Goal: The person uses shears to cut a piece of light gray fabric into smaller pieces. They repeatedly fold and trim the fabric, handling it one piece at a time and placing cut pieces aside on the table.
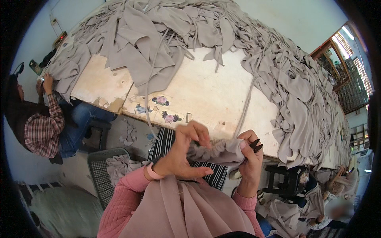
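Note:
In my right hand (pixel 250 160) is a gathered piece of grey-beige fabric (pixel 228 152), pinched between thumb and fingers. Two short black points of what look like thread snips (pixel 257 145) stick out from the same hand. My left hand (pixel 184 152) is at the fabric's other end, thumb and fingers curved well apart; some of its fingers are blurred. Whether it touches the cloth I cannot tell. A thin fabric strip (pixel 245 109) runs from the table down toward the gathered piece. Below both hands lies a black-and-white striped cloth (pixel 216 178).
A worn pale table (pixel 206 93) bears large heaps of grey fabric (pixel 285 87) along its far and right sides. A dark plastic crate (pixel 95 166) with fabric stands at lower left. One person (pixel 43 123) sits at left, others at right. A black stool (pixel 283 178) stands under the table's right.

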A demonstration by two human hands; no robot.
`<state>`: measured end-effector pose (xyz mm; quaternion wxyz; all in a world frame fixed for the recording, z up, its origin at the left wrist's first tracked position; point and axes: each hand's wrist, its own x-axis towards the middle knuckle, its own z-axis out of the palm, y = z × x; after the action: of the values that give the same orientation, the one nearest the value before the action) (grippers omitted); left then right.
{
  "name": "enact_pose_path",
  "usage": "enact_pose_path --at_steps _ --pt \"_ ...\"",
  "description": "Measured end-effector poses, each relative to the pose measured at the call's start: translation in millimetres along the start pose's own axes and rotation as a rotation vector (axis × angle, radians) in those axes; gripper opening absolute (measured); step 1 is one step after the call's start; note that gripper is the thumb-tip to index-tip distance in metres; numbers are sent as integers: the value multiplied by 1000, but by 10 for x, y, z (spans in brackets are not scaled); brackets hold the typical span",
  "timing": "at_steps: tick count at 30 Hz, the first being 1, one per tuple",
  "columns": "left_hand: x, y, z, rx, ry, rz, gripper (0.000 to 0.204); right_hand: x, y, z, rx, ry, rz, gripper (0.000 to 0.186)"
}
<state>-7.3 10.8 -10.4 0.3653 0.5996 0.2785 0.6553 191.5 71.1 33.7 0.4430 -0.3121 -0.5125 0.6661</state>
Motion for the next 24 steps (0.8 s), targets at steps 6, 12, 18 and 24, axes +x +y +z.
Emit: enact_pose_path --at_steps 6,12,18,24 --pt "-316 -358 326 431 168 -97 44 -7 -81 57 138 19 9 19" --pt "-397 -554 80 250 -112 -222 32 27 -154 -44 370 -88 -76 23" --pt "-277 -376 -16 308 -15 -226 35 131 -245 -285 395 52 -193 15" --pt "-71 -38 -188 -199 152 -581 16 201 -213 -406 260 261 -191 12"
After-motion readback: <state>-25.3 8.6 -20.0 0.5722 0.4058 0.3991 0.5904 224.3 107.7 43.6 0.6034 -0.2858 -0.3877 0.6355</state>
